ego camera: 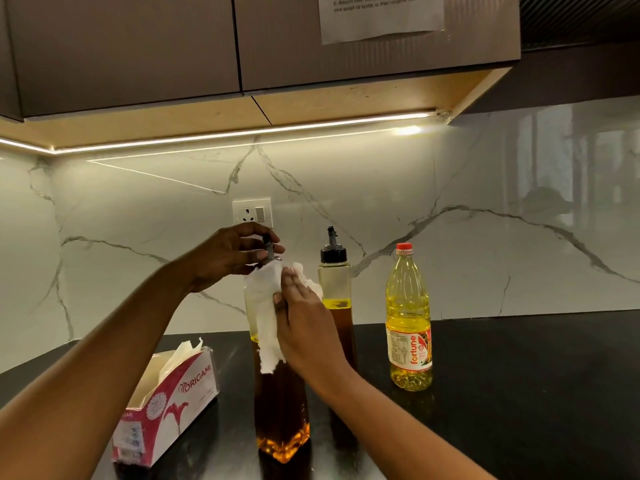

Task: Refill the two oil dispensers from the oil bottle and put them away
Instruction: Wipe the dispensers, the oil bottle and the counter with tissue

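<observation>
Two tall square glass oil dispensers stand on the black counter. The near dispenser (282, 403) holds dark amber oil. My left hand (228, 259) grips its black spout cap at the top. My right hand (304, 327) presses a white tissue (265, 306) against its upper glass. The far dispenser (335, 289), capped with a black spout, stands just behind and to the right, partly hidden by my right hand. The yellow oil bottle (409, 323), red cap on, stands further right.
An opened pink and white tissue box (169, 403) lies left of the near dispenser. The black counter (519, 393) stretches to the right. A marble backsplash with a wall socket (252, 213) rises behind. Brown cabinets (242, 46) hang overhead.
</observation>
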Demonstrator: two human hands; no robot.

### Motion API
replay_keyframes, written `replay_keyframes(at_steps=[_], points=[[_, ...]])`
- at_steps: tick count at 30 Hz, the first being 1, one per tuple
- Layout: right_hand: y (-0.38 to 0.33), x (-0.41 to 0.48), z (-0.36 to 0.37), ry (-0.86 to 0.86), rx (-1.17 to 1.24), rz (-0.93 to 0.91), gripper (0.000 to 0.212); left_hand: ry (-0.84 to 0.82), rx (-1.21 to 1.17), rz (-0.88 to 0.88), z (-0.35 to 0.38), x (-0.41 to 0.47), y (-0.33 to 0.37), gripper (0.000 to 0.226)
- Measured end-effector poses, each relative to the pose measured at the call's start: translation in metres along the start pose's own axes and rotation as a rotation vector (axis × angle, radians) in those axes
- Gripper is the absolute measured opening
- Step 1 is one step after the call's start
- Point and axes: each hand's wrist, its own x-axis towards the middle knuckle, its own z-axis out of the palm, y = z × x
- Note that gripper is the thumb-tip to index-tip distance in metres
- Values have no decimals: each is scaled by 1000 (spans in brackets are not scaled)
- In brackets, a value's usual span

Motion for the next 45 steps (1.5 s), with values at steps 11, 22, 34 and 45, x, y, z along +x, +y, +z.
replay_keyframes(at_steps=[11,22,34,45], points=[[4,17,-15,-79,569,301,36,-75,-211,39,1,3,-10,27],[35,18,-14,-44,1056,553,42,-64,-66,85,5,0,0,33],[67,-22,-31,41,1155,645,19,259,-107,16,25,-24,-6,41],[100,-68,-22,109,1298,856,35,390,-173,-405,143,-127,-86,124]])
